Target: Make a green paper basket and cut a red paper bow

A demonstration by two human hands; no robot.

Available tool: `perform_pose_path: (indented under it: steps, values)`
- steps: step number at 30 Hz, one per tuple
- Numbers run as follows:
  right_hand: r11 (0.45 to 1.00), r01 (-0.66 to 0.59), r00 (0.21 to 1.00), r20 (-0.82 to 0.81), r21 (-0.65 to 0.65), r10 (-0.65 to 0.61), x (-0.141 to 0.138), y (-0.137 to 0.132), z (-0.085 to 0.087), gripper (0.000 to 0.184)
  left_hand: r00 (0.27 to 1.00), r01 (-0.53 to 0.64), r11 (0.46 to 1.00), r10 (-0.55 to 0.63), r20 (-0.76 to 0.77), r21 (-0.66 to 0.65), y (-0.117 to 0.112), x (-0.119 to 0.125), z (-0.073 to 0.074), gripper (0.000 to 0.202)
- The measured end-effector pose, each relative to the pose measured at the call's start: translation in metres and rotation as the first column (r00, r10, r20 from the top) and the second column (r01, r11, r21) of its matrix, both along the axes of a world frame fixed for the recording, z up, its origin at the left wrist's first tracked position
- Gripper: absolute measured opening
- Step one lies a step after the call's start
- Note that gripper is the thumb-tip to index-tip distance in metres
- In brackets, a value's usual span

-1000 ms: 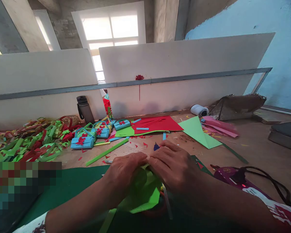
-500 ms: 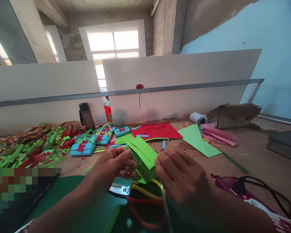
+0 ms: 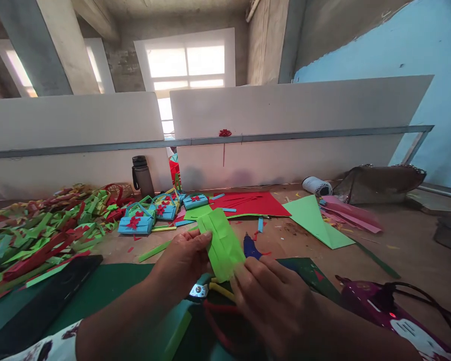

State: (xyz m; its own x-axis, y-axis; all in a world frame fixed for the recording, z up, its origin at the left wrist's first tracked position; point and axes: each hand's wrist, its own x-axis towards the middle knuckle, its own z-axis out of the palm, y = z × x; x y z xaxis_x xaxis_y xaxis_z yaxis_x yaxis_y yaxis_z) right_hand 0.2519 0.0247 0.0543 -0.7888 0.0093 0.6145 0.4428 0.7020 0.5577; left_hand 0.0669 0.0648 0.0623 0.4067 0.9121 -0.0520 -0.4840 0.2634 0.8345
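A folded light-green paper piece (image 3: 221, 240) is held up over the table between both hands. My left hand (image 3: 184, 260) pinches its left edge with thumb and fingers. My right hand (image 3: 274, 301) grips its lower right corner from below. Under the hands lie scissors (image 3: 210, 296) with red and yellow handles on a dark green sheet (image 3: 128, 286). A small blue object (image 3: 251, 247) lies just right of the folded paper.
Small blue paper baskets (image 3: 137, 223) with red bows, a red sheet (image 3: 251, 203), a green triangle of paper (image 3: 315, 220), and a pile of green and red strips (image 3: 41, 230) at left. A black bottle (image 3: 142, 175) stands at the partition. A glue gun (image 3: 383, 306) lies at right.
The green paper went from pressed flat on the table to lifted and held up. The scissors beneath came into view. My right hand slid down to the paper's lower corner.
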Motion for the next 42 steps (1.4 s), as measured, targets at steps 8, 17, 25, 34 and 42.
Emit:
perform_pose_path:
  steps: [8,17,25,34,42]
  values:
    - [0.974,0.065,0.974,-0.197,-0.215,-0.109,0.001,0.009,0.006,0.023,0.998,-0.043,0.999,0.043,-0.05,-0.01,-0.002,0.002,0.002,0.014]
    - [0.81,-0.101,0.876,-0.437,-0.578,-0.203,-0.005,0.017,0.003,0.014,0.993,-0.102,0.995,0.1,-0.061,-0.022,-0.005,0.005,0.003,0.017]
    - [0.806,-0.093,0.892,-0.409,-0.585,-0.194,-0.005,0.02,-0.003,0.017,0.994,-0.098,0.995,0.096,-0.047,-0.029,-0.004,0.01,-0.005,0.018]
    - [0.805,-0.086,0.899,-0.393,-0.587,-0.191,-0.005,0.018,-0.003,0.016,0.997,-0.071,0.996,0.071,-0.006,-0.06,-0.005,0.01,-0.006,0.013]
    - [0.801,-0.087,0.9,-0.392,-0.593,-0.192,-0.004,0.02,-0.005,0.016,0.997,-0.082,0.993,0.08,-0.023,-0.084,-0.008,0.01,-0.003,0.017]
